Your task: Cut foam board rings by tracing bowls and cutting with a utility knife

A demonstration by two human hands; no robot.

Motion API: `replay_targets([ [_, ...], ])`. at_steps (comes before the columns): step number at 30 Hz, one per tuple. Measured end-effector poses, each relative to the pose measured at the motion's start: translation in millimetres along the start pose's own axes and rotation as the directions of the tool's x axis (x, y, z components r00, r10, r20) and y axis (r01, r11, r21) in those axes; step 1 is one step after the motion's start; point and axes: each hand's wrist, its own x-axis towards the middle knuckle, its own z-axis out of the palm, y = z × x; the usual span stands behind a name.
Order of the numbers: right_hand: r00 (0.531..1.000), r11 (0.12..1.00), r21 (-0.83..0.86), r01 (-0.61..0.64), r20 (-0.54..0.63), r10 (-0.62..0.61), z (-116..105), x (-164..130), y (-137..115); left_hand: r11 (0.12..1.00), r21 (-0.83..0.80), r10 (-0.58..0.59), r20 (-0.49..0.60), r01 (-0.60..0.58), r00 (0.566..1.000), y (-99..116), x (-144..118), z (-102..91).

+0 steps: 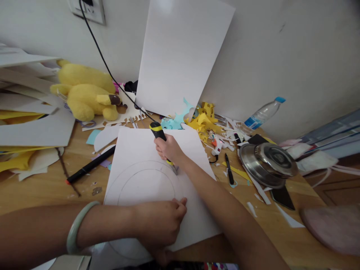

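Note:
A white sheet (146, 150) lies on the wooden table (42, 187), with two concentric circles (146, 183) drawn on it. My right hand (168, 149) grips a black and yellow utility knife (158, 132), its blade touching the outer circle at the right. My left hand (161, 222) presses flat on the sheet's near edge, fingers curled, a pale green bangle (75, 228) on the wrist.
A large white board (180, 56) leans on the wall. A yellow plush toy (87, 92), a black marker (90, 165), a pen (229, 169), paper scraps (205, 120), a steel lid (267, 161), a plastic bottle (263, 112) and stacked sheets (30, 123) surround the work.

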Motion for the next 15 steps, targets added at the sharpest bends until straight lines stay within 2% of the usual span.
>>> replay_targets([
  [8,0.999,0.999,0.025,-0.027,0.029,0.027,0.7,-1.9,-4.4,1.000,0.015,-0.001,-0.024,0.001,1.000,1.8,0.7,2.2],
  [15,0.998,1.000,0.025,-0.008,-0.063,0.009,-0.6,-3.1,-2.4,0.993,0.028,-0.112,-0.023,0.113,0.993,7.7,-5.6,-1.8],
])
